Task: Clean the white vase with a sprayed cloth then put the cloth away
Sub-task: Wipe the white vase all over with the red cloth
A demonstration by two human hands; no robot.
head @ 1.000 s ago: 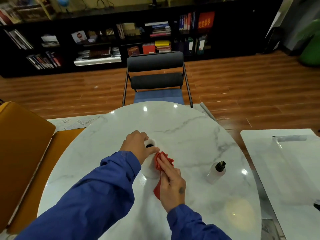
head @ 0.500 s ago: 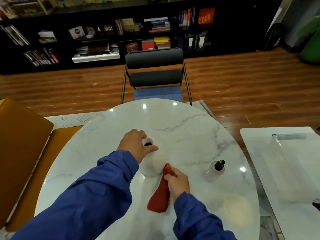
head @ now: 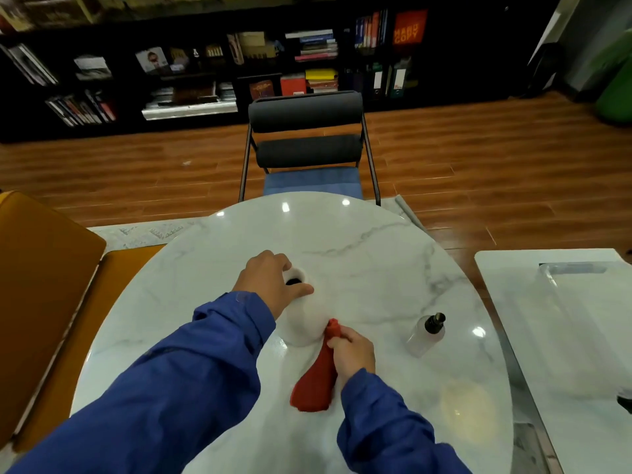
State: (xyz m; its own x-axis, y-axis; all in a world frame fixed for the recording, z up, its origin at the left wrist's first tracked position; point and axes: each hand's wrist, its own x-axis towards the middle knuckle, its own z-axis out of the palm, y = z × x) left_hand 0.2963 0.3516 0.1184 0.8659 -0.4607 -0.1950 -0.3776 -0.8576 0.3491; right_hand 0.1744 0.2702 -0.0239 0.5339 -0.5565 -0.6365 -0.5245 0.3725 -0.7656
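Observation:
A white vase stands upright on the round marble table. My left hand grips the vase at its neck, fingers wrapped beside the dark opening. My right hand is closed on a red cloth. The cloth's upper tip touches the lower right side of the vase, and the rest hangs down onto the table. A clear spray bottle with a black nozzle stands to the right of my right hand, apart from it.
A black and blue chair stands at the table's far side. An orange seat is on the left. A white side table with a clear tray sits to the right. Bookshelves line the back wall.
My right hand slid the red cloth down from the vase's upper side to its lower right side. The cloth now hangs long onto the table. My left hand kept its hold.

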